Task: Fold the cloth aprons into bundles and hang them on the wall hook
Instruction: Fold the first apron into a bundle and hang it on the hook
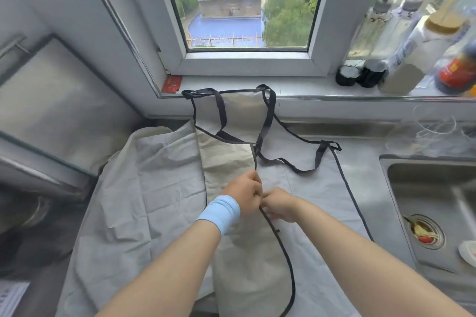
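Fold step: pinching apron's dark hem with left hand and right hand, mid table; next probably needs hem carried across.

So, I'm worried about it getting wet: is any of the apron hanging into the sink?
No, the apron lies on the counter, and its dark-trimmed right edge stops short of the sink.

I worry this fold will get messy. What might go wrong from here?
1. The loose straps lie spread across the apron. With the left hand and right hand pinching its dark trim, they may tangle into the bundle.
2. The apron's right edge lies close to the sink, where food scraps sit in the drain. It might slide in and get soiled.
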